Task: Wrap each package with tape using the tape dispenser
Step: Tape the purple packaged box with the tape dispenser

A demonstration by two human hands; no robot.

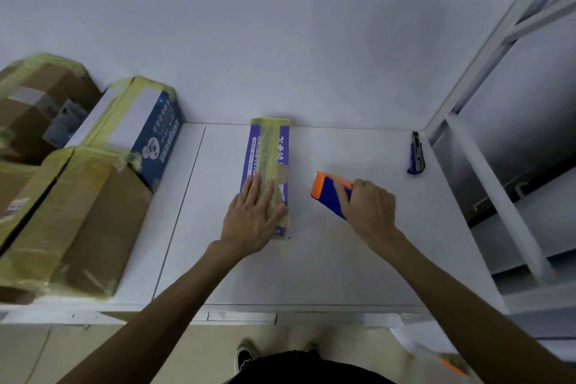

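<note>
So the purple package [268, 146] lies mid-table, long axis 12-to-6, left hand [252, 221] flat on its near end, fingers straight, while the right hand [371, 209] grips the tape dispenser [327, 193] just off at its 3 o'clock.

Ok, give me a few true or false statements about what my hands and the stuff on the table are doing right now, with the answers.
1. The left hand lies flat on the purple package. True.
2. The right hand holds the utility knife. False: it grips the blue and orange tape dispenser; the knife lies untouched near the far right corner of the table.
3. The purple package carries no tape. False: a yellowish tape strip runs along its top.
4. Taped cardboard boxes stand at the table's left. True.
</note>
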